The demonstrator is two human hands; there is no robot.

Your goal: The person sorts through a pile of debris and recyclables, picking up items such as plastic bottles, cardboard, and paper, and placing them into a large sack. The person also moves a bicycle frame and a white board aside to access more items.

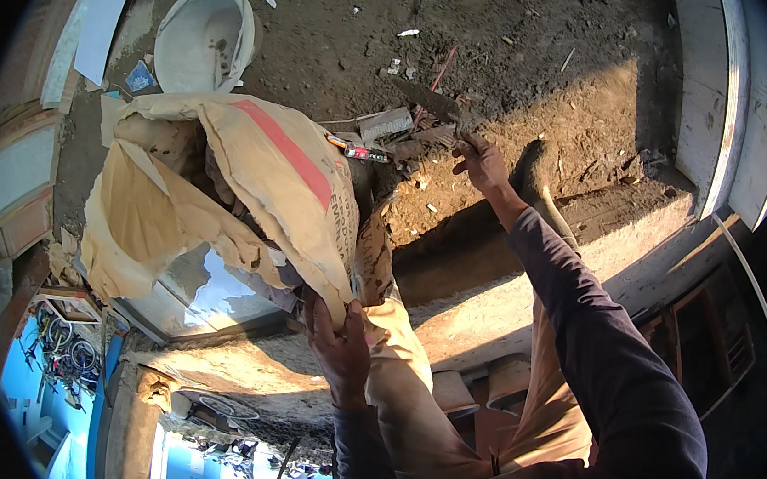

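While the left hand [340, 355] pinches the lower right edge of the tan paper sack [284, 170] between thumb and fingers, the right hand [481, 164] extends forward, well apart from the sack. Its fingers are curled in a narrow grip on a dark flat-bladed trowel [429, 101]; the exact finger contact is too small to verify. The blade points forward and left, above the dirt floor [533, 32].

The sack lies left of centre, ahead of the left hand. Its torn mouth gapes toward the left, and a red stripe crosses its upper face. A white bucket [201, 42] stands just beyond the sack, open side up. A small red-and-black packet [359, 152] is located near the sack's right edge. White boards [711, 96] line the far right.
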